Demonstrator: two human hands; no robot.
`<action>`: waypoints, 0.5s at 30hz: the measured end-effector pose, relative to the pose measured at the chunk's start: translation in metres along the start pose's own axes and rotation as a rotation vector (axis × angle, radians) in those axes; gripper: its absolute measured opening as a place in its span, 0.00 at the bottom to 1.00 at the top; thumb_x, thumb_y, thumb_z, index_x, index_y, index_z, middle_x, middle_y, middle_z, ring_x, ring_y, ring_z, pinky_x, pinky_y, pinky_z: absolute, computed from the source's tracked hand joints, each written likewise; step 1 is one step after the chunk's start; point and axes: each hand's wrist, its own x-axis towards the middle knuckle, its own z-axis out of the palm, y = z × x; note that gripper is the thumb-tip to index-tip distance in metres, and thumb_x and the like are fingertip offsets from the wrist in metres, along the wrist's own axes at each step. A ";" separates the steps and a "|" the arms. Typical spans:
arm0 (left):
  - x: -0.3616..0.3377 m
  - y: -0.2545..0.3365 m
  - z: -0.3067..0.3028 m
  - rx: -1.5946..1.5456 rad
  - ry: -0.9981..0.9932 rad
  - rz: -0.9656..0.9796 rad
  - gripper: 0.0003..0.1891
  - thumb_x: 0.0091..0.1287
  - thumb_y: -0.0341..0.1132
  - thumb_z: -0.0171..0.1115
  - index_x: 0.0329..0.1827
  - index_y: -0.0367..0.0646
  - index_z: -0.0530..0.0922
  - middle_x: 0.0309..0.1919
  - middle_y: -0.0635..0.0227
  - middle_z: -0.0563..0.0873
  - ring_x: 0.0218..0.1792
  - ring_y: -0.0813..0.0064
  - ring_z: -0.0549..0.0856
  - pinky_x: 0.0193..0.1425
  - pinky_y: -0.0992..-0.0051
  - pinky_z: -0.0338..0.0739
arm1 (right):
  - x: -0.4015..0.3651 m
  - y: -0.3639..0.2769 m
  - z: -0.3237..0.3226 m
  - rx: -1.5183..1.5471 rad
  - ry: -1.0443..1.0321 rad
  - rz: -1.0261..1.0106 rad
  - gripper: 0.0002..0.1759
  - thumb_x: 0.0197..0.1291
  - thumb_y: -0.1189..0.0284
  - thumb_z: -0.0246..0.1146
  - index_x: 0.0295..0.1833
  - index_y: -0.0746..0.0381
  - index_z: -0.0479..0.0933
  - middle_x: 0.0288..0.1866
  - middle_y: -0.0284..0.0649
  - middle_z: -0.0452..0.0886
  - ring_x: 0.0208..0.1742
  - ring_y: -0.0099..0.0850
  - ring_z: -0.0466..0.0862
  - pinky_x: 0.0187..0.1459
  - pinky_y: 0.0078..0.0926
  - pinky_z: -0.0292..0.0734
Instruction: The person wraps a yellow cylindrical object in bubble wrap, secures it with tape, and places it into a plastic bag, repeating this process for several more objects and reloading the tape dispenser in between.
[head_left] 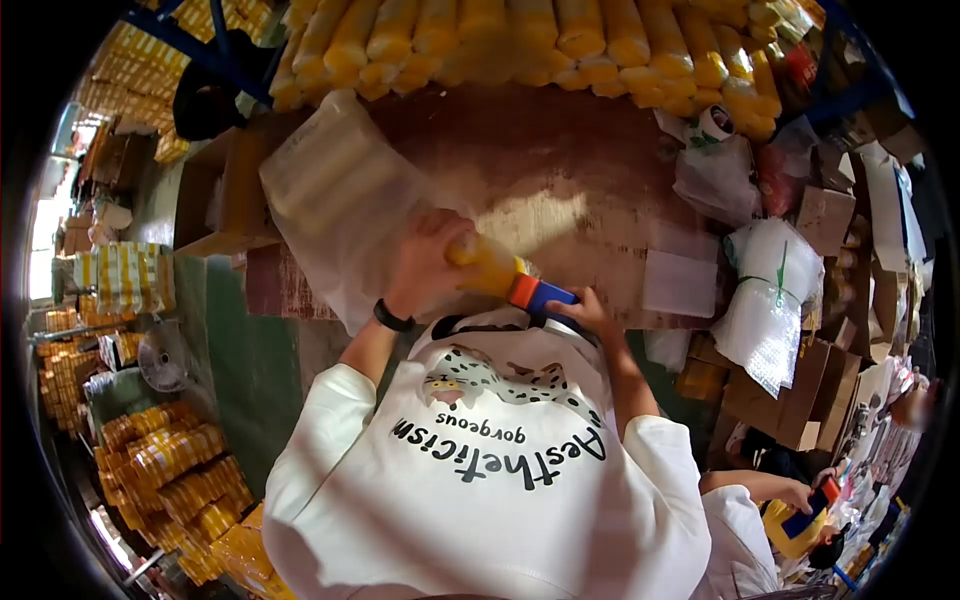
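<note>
Near the front edge of the worn table (590,190), my left hand (432,262), with a black band at the wrist, is wrapped round one end of a yellow roll (488,268). My right hand (588,310) grips a red and blue tool (538,294), whose red end touches the roll's other end. A large translucent plastic bag (335,190) lies to the left, reaching under or beside my left hand. Some fingers of my left hand are blurred.
Yellow rolls (500,35) are stacked along the table's back. At right lie bubble wrap (770,290), a white sheet (680,284) and plastic bags (718,175). A cardboard box (225,190) stands left. A co-worker's hand (797,494) holds a similar tool at lower right.
</note>
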 end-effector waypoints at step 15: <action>0.100 -0.020 0.144 -0.753 -0.293 -0.082 0.27 0.50 0.39 0.78 0.52 0.46 0.76 0.51 0.69 0.78 0.54 0.71 0.77 0.58 0.72 0.71 | -0.104 -0.030 -0.112 -0.368 0.515 0.051 0.25 0.47 0.52 0.73 0.39 0.63 0.85 0.29 0.48 0.84 0.31 0.38 0.85 0.36 0.29 0.78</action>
